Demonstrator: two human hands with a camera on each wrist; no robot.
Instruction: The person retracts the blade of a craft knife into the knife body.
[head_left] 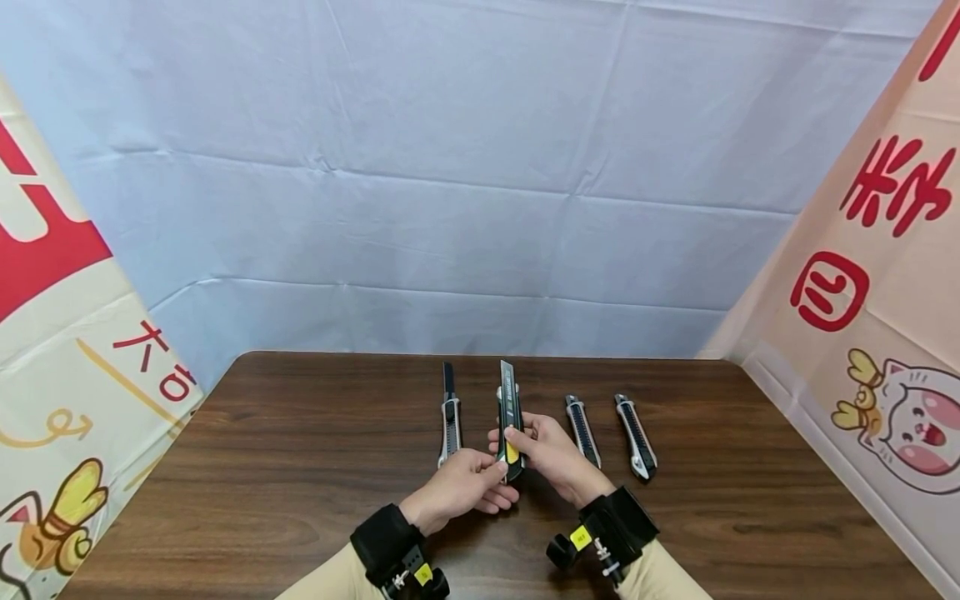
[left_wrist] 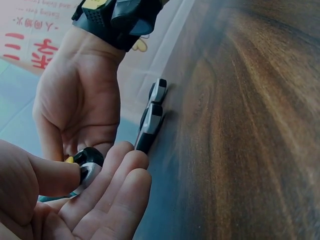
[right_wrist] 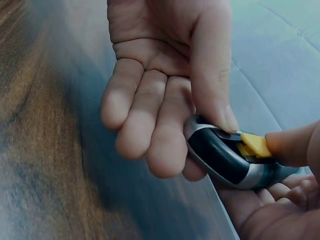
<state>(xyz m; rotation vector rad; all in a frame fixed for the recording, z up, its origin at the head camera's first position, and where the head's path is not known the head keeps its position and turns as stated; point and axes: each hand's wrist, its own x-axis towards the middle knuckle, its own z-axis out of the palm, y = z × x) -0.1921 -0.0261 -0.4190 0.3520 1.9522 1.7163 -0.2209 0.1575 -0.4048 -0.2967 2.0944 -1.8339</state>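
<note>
A black and silver utility knife with a yellow slider is held above the wooden table, blade end pointing away from me. My left hand pinches its butt end between thumb and fingers. My right hand grips the handle from the right, its thumb on the yellow slider. In the left wrist view the knife's butt sits between my left thumb and fingers, with the right hand behind it.
Three more utility knives lie on the table: one left of the held knife and two to its right. Cloth backdrops enclose the table at the back and on both sides.
</note>
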